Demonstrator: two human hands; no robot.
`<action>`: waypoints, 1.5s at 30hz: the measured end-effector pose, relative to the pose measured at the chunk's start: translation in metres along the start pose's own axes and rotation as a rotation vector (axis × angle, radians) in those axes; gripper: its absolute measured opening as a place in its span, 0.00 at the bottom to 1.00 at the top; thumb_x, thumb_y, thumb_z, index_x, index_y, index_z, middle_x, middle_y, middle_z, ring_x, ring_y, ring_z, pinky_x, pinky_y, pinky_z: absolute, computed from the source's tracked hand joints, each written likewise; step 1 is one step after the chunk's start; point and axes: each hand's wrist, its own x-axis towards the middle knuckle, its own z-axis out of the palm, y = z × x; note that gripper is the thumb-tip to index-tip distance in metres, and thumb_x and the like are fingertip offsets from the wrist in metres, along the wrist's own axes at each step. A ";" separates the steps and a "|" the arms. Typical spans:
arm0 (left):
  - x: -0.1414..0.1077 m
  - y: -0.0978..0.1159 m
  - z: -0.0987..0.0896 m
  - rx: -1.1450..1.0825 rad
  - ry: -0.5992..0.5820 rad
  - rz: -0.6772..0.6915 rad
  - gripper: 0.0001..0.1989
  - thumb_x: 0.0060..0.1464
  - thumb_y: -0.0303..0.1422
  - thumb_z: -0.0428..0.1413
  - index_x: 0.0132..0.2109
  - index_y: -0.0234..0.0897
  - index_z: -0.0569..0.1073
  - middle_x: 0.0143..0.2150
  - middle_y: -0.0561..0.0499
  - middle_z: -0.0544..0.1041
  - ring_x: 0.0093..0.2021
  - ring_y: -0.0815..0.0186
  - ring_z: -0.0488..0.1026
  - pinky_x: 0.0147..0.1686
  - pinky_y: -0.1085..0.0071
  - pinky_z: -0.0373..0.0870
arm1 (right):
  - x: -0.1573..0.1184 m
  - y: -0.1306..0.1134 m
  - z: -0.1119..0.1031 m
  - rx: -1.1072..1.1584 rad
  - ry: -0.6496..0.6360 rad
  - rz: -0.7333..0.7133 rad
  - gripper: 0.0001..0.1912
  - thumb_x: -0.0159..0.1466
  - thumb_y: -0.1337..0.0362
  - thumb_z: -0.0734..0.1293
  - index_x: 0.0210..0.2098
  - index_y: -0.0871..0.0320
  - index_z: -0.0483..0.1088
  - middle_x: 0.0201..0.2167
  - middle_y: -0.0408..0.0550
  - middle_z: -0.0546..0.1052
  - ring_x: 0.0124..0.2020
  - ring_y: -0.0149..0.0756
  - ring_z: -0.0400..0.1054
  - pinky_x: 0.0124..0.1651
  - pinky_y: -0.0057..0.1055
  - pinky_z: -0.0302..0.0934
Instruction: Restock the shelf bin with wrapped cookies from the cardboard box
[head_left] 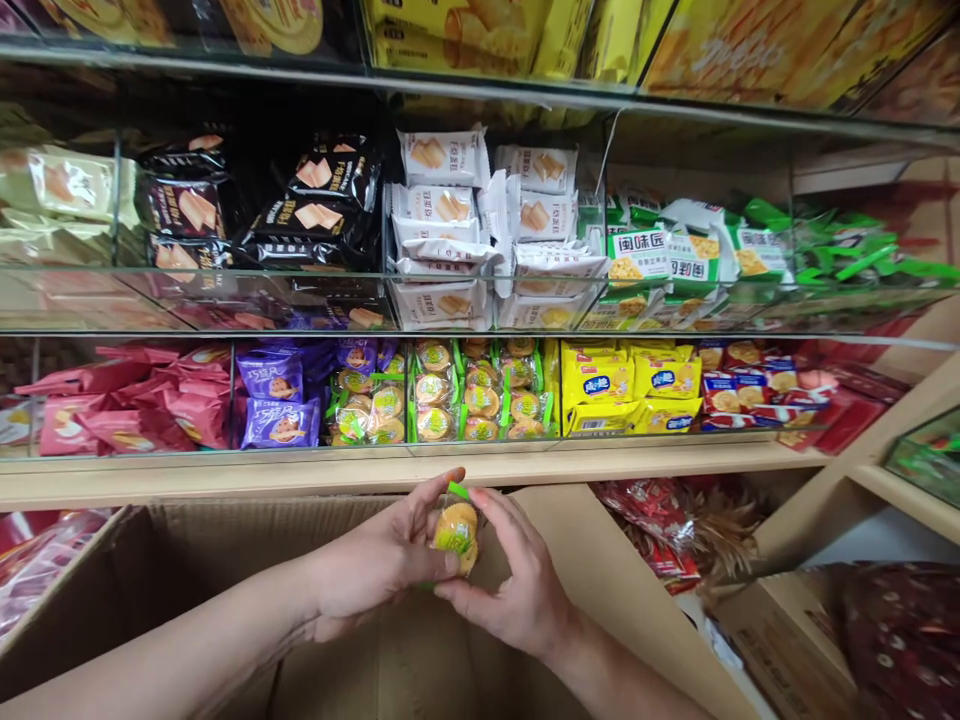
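Note:
Both of my hands meet over an open cardboard box (180, 560), around one small clear packet of round biscuits (456, 532) with green ends. My left hand (382, 560) holds the packet from the left, its thumb across the lower part. My right hand (521, 580) is at the packet's right side, its fingers touching the green top end and its thumb near the bottom. Just above, on the lower shelf, similar green-ended biscuit packets (481, 400) stand in rows behind a clear front strip.
Purple packets (281, 422) and pink packets (135, 415) lie left on the lower shelf, yellow packets (598, 385) right. Above are black packets (319, 215), white packets (442, 205) and green-white packets (637, 252). A smaller carton (787, 640) stands lower right.

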 end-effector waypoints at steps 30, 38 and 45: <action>0.008 -0.003 0.002 0.095 0.094 0.005 0.33 0.43 0.36 0.59 0.56 0.38 0.55 0.41 0.51 0.69 0.43 0.67 0.66 0.47 0.68 0.62 | 0.003 0.007 -0.003 -0.016 0.078 0.045 0.26 0.49 0.61 0.70 0.47 0.58 0.63 0.40 0.51 0.74 0.41 0.41 0.68 0.45 0.40 0.62; 0.011 -0.001 0.005 0.199 0.047 0.071 0.26 0.43 0.38 0.59 0.49 0.34 0.63 0.44 0.47 0.72 0.44 0.62 0.67 0.46 0.65 0.63 | -0.002 0.007 0.002 0.120 0.026 0.295 0.29 0.49 0.61 0.70 0.49 0.59 0.60 0.43 0.52 0.71 0.44 0.40 0.66 0.47 0.37 0.62; 0.014 -0.003 -0.008 0.625 0.084 0.205 0.16 0.48 0.36 0.52 0.44 0.34 0.67 0.41 0.48 0.72 0.43 0.62 0.67 0.44 0.68 0.62 | 0.001 0.012 0.002 0.517 -0.038 0.512 0.26 0.55 0.60 0.65 0.52 0.58 0.57 0.42 0.51 0.70 0.36 0.33 0.66 0.38 0.30 0.63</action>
